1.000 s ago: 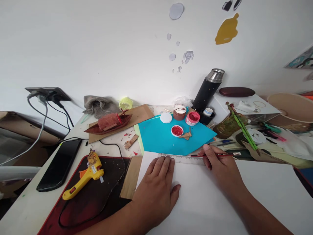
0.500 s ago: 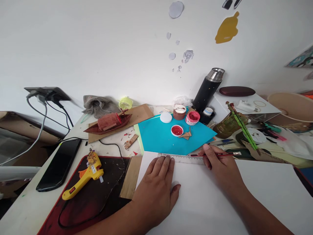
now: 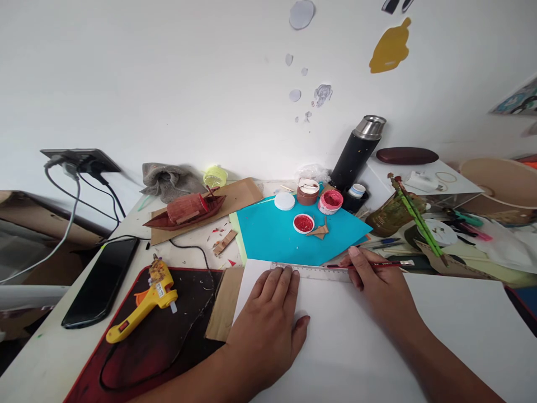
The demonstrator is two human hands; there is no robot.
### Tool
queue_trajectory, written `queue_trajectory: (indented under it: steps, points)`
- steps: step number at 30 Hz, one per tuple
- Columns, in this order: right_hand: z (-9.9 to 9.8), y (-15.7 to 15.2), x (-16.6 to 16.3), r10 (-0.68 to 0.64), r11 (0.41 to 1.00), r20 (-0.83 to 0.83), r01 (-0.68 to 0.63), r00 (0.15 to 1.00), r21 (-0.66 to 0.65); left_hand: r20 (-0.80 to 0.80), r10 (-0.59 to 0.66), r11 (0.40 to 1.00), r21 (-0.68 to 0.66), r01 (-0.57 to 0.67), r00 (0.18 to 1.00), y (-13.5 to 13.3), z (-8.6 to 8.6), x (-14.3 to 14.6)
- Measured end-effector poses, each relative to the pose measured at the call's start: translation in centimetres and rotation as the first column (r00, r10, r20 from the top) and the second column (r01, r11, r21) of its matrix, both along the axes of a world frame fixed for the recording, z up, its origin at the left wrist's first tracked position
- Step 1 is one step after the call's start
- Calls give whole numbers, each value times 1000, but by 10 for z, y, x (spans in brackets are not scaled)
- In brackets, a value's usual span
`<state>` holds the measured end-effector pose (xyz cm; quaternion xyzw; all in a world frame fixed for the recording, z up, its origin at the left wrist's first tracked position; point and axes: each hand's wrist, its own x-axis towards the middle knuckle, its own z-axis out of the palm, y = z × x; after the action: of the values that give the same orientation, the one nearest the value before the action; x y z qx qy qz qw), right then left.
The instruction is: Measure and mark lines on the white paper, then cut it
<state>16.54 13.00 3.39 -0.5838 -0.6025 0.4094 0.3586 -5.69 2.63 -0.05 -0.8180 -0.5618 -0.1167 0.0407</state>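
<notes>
Left hand [image 3: 268,313] lies flat and open on the white sheet [image 3: 356,347], its fingertips pressing the near end of the clear ruler [image 3: 319,271]. Right hand [image 3: 380,288] is closed in a writing grip around a red pencil [image 3: 377,265], which lies almost level at the ruler's far end. We cannot tell whether its tip meets the paper. We judge the step to be ruling a line along the sheet's top edge. A clean stroke calls for firm downward pressure on the ruler and the tip kept tight against its edge. Beyond lie the blue paper [image 3: 272,235] with a red paint pot [image 3: 304,224], a model boat [image 3: 187,210] and, at left, a glue gun [image 3: 145,302].
</notes>
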Motion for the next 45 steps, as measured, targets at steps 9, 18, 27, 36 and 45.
queue_trajectory:
  steps: [9,18,27,36,45]
  points:
    - [0,0,0,-2,1000,-3,2,1000,2,11,3,999,-32,-3,1000,0,-2,0]
    - [-3,1,1,2,1000,7,-2,1000,14,31,8,998,-56,-6,999,-1,-5,0]
    - [1,0,0,11,1000,-10,-11,1000,16,29,0,1000,31,-1,1000,0,-3,-1]
    - [-3,1,-1,1,1000,-26,-1,1000,18,19,-18,1000,25,18,1000,1,-7,-2]
    - [-4,0,-1,20,999,-60,-18,998,28,13,-22,995,96,21,1000,1,-9,-2]
